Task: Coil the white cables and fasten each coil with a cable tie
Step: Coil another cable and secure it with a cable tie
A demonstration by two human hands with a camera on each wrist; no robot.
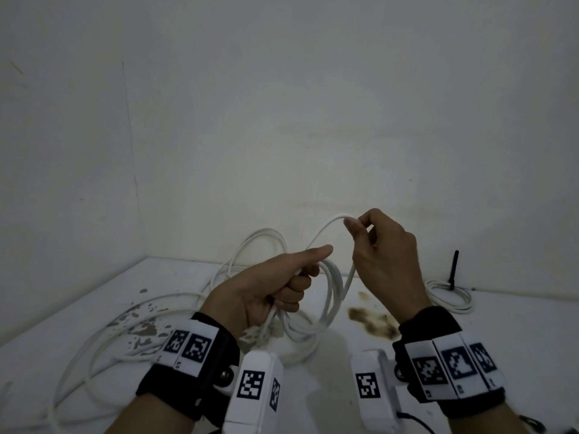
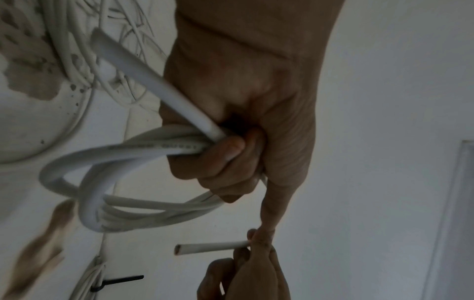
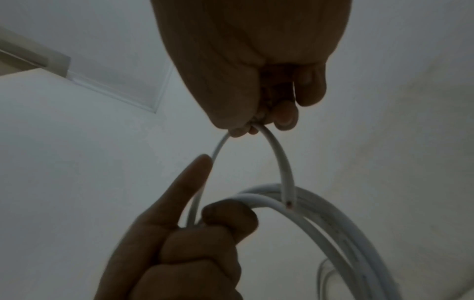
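Observation:
My left hand point(image 1: 282, 281) grips a coil of white cable point(image 1: 330, 296) above the table, fingers curled round the loops and the index finger stretched out. The wrist view shows the same coil point(image 2: 107, 207) in that left hand point(image 2: 231, 154). My right hand point(image 1: 379, 245) pinches the cable's free end high up, forming an arch point(image 1: 326, 228) between both hands. In the right wrist view the cut tip point(image 3: 289, 201) hangs from the right hand point(image 3: 259, 121) over the coil. A finished coil point(image 1: 451, 296) bound by a black cable tie point(image 1: 453, 269) lies at the right.
More loose white cable point(image 1: 103, 336) sprawls over the left of the white table point(image 1: 517, 327). Brown stains point(image 1: 372, 322) mark the table's middle. White walls close in behind and to the left, meeting in a corner.

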